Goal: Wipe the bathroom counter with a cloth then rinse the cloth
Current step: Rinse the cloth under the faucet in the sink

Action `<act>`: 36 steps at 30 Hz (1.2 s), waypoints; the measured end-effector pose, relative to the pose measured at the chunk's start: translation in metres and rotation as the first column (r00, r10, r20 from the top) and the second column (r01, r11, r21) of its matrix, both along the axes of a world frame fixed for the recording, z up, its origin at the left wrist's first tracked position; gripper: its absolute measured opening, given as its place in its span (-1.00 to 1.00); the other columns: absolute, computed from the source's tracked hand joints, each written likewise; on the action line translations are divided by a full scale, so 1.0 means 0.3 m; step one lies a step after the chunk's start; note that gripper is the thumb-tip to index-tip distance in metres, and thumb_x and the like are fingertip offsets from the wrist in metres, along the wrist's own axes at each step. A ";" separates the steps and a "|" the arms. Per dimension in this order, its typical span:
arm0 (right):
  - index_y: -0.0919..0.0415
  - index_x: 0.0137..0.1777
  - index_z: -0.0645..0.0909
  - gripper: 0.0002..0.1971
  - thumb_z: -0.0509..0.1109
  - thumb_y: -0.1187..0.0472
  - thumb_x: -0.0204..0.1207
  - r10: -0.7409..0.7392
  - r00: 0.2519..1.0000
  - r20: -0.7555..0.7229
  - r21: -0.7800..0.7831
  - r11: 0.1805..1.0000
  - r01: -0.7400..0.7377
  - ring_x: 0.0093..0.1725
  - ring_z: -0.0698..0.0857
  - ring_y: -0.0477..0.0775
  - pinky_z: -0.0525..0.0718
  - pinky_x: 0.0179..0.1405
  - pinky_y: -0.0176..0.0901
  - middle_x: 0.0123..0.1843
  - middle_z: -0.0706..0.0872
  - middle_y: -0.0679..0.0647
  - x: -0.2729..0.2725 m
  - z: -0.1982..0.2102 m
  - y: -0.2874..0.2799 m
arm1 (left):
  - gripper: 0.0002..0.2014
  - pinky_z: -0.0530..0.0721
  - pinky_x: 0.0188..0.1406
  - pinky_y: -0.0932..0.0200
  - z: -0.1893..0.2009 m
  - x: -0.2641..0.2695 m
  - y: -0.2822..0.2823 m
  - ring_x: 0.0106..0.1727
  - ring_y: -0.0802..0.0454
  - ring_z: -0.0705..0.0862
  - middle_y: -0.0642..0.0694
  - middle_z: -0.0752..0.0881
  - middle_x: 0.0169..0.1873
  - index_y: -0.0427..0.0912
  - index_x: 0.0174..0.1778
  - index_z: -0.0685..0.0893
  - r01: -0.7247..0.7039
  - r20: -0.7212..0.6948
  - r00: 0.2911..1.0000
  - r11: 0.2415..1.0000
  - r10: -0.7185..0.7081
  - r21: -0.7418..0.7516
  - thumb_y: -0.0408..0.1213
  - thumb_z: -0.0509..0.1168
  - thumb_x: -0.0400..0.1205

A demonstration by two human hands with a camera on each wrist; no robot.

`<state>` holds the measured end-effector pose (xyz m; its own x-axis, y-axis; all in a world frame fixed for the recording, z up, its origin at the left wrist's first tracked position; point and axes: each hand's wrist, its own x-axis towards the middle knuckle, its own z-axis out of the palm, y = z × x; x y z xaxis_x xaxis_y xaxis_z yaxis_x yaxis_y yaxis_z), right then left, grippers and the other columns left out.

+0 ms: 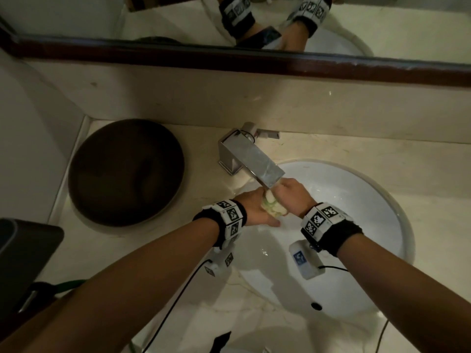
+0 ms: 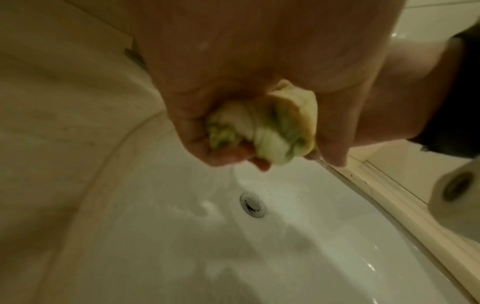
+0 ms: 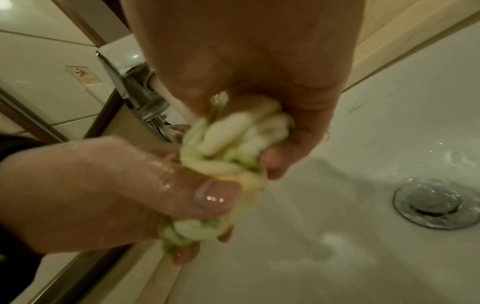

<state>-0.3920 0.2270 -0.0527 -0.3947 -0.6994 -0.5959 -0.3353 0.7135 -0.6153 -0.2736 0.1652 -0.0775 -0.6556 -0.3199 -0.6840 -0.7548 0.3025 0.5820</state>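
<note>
A wet, pale yellow-green cloth [image 1: 274,207] is twisted into a tight rope between both hands, just under the chrome faucet [image 1: 251,155] spout and over the white sink [image 1: 356,200]. My left hand [image 1: 254,212] grips one end of the cloth [image 2: 262,131]. My right hand [image 1: 290,197] grips the other end of the cloth [image 3: 233,144]. In the right wrist view the left hand's [image 3: 109,195] thumb presses on the cloth and water streams down from it toward the basin. The beige counter [image 1: 382,154] surrounds the sink.
A dark round lid or bowl [image 1: 126,171] sits on the counter left of the faucet. A dark box [image 1: 23,263] stands at the left edge. The drain [image 3: 436,207] lies in the basin. A toilet paper roll [image 2: 454,191] shows at the right. A mirror [image 1: 229,19] hangs behind.
</note>
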 end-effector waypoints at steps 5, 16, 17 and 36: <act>0.18 0.22 0.53 -0.66 0.12 0.00 0.63 0.012 1.000 -0.017 0.115 0.993 -0.010 -0.07 0.73 0.28 0.81 -0.21 0.07 0.11 0.68 0.20 -0.042 -0.016 0.016 | -0.32 0.61 0.17 0.07 -0.002 0.012 -0.002 0.21 -0.07 0.64 0.03 0.64 0.26 0.11 0.51 0.33 -0.029 0.039 0.999 0.997 0.032 -0.069 0.25 0.33 0.50; 0.18 0.16 0.65 -0.46 0.11 -0.27 0.63 -0.429 0.823 0.373 0.177 0.904 0.390 -0.05 0.74 0.22 0.79 -0.16 0.10 0.03 0.76 0.21 -0.044 -0.089 0.077 | -0.39 0.56 0.27 0.04 0.023 -0.014 0.015 0.29 -0.15 0.62 -0.15 0.63 0.34 -0.01 0.47 0.49 -0.251 -0.058 0.967 0.968 0.249 -0.031 0.31 -0.02 0.66; 0.16 0.14 0.68 -0.44 0.11 -0.30 0.62 -0.459 0.774 0.436 0.169 0.886 0.431 -0.02 0.77 0.23 0.79 -0.16 0.12 0.01 0.79 0.20 -0.043 -0.097 0.080 | -0.35 0.56 0.28 0.01 0.030 -0.020 0.020 0.28 -0.16 0.62 -0.19 0.64 0.33 -0.05 0.42 0.54 -0.259 -0.050 0.965 0.966 0.257 -0.018 0.32 -0.10 0.67; 0.32 0.20 0.70 -0.58 0.29 -0.03 0.64 -0.523 0.626 0.578 0.004 0.769 0.639 0.03 0.80 0.34 0.74 0.09 0.31 0.06 0.81 0.31 -0.051 -0.121 0.083 | -0.68 0.58 -0.20 0.31 0.085 -0.039 0.042 -0.11 0.25 0.70 0.10 0.74 0.07 0.05 0.23 0.63 -0.509 -0.067 0.829 0.798 0.556 0.323 0.10 0.28 0.63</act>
<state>-0.4073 0.2520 -0.0889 -0.4271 -0.5502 -0.7175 0.5210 0.4988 -0.6926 -0.2853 0.1777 -0.0522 -0.5400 -0.4594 -0.7053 -0.6439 -0.3142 0.6976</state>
